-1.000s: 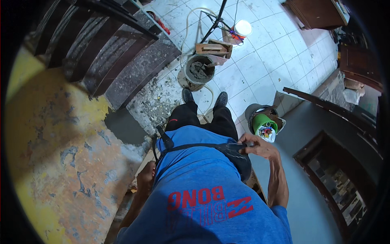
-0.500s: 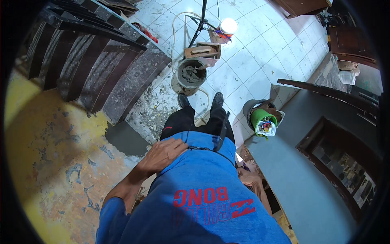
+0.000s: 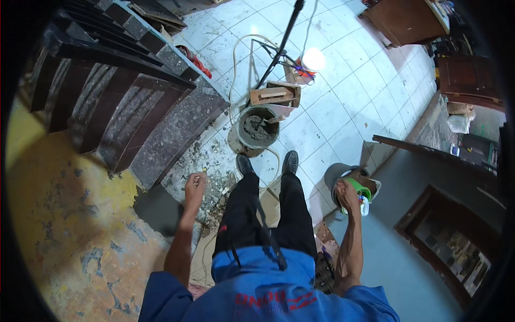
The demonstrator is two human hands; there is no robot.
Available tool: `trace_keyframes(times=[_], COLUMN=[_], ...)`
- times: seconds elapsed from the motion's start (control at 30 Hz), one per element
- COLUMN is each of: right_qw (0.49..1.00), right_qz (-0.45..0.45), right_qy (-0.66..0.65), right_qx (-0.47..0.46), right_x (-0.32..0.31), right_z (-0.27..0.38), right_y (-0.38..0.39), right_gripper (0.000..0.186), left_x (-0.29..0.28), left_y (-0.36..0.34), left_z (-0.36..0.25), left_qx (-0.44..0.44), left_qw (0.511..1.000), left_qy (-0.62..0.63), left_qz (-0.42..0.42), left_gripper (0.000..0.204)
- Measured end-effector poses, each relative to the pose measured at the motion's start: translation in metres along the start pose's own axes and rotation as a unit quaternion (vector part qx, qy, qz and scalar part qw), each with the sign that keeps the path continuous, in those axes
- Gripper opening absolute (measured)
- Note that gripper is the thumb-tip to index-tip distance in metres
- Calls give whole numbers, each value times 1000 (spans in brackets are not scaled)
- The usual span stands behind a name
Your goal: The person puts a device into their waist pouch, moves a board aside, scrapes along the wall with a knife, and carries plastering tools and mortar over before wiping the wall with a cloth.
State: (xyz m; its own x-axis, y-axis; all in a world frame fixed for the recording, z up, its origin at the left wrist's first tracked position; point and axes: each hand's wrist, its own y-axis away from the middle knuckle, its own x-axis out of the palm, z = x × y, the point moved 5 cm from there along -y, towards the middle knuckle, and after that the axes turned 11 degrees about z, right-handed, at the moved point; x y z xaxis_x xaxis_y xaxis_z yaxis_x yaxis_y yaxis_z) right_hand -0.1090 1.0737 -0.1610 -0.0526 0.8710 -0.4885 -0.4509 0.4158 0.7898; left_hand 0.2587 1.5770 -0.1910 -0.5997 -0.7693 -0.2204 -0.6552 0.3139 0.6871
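Observation:
My left hand (image 3: 195,189), its fingers curled in, hangs before the rubble-strewn floor left of my legs. Nothing shows in it. My right hand (image 3: 346,194), also with bent fingers, overlaps a green container (image 3: 362,186) in the view; whether they touch I cannot tell. No held object is visible there. Beyond my shoes stands a bucket of grey mortar (image 3: 256,129), with a tool handle (image 3: 276,119) poking out. A wooden float (image 3: 271,95) rests on a box just behind it. Straps hang at my waist.
Dark stairs (image 3: 107,102) rise on the left beside a peeling yellow wall (image 3: 80,231). A black tripod (image 3: 277,56) and a white-topped bucket (image 3: 313,60) stand farther back on white tiles. A grey wall (image 3: 407,225) with a wooden-framed opening lies right. A pale hose curls round the mortar bucket.
My left hand has left the shirt hem and swung outward, forward. My right hand has moved from beside my hip to in front of the green container. My shirt hangs lower no longer; my trousers show more.

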Motion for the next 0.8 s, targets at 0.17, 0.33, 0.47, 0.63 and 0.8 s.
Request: trace_keyframes(times=[0.17,0.33,0.47,0.63,0.8], right_qw=[948,787,813,930,974], right_qz=[-34,-143,-93,11,-160], right_qy=[234,482,495,303,98], right_qx=[-212,-356,-291,-209,-125], right_x=[82,148,179,192,105], right_z=[155,198,199,211,100], right_y=[-180,-328,-397,-421,-543], right_gripper=[37,48,38,27,55], left_x=[88,264,336,344,364], left_y=[-107,-158,-216,-268,-269], left_z=[158,159,131,138,128], left_qx=[-202,30,185,155,120], left_qw=[978,918,863,887,921], left_qy=[-59,-334,-437,-420,-351], left_qz=[7,213,177,112,122], left_gripper=[34,55,74,70,63])
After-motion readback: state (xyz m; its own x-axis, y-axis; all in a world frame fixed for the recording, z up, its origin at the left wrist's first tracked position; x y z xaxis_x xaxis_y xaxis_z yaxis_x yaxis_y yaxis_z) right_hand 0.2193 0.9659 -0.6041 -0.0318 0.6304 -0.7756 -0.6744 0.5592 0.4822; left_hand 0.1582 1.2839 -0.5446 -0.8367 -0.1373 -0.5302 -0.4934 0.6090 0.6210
